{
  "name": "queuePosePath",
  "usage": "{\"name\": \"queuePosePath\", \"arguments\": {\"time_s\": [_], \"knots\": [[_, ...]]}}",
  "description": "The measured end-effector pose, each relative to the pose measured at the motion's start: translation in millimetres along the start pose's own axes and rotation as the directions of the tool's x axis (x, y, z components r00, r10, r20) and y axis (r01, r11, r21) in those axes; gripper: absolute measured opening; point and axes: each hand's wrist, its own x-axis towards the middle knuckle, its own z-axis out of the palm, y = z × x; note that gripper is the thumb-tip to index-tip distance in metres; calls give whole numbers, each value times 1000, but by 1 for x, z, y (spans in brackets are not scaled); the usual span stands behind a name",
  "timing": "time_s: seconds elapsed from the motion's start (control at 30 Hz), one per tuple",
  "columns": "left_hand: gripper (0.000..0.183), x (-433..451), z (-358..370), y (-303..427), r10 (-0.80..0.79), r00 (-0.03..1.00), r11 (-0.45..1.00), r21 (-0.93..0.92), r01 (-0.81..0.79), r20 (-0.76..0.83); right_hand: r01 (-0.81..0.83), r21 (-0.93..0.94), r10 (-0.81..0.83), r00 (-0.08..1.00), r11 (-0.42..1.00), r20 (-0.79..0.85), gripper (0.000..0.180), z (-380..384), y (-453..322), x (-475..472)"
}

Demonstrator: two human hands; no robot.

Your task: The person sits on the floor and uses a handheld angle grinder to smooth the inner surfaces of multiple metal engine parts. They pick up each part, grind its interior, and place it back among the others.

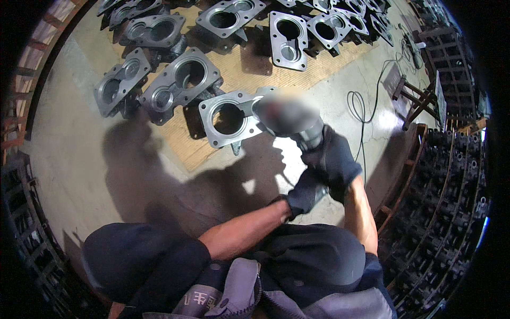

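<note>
My right hand (334, 155), in a black glove, is closed around the body of a hand-held power tool (310, 133), apparently a grinder. A round blur covers the tool's front, so its head is unclear. Just below, my gloved left hand (306, 196) is closed at the rear end of the same tool; its fingers are mostly hidden. Under the tool's head lies a grey metal casting (207, 115) with a machined flange face and a large round bore. The tool covers the casting's right end. Whether the head touches the flange cannot be told.
Similar castings (181, 85) lie to the left and ahead on tan cardboard (235, 81) over the concrete floor (67, 131). A black cable (363, 119) loops on the right, near a small wooden stand (418, 97). Racked dark parts (434, 207) line the right side.
</note>
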Motion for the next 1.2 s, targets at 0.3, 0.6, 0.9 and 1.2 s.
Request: {"name": "queuePosePath", "arguments": {"time_s": [0.3,0.6,0.9,1.2], "knots": [[46,-21,17,-3,-153,984,961,-216,171,95,-28,94,29,1000,995,-7,48,2,12,-28],[64,-34,33,-22,-180,962,851,-459,256,204,-62,156,70,996,986,-51,52,18,42,-49],[59,-22,24,17,-175,947,847,-448,284,270,-95,110,105,990,989,-92,48,0,26,-48],[49,2,-2,12,-40,994,932,-354,75,107,29,79,-20,994,996,-109,44,2,3,-3]]}}
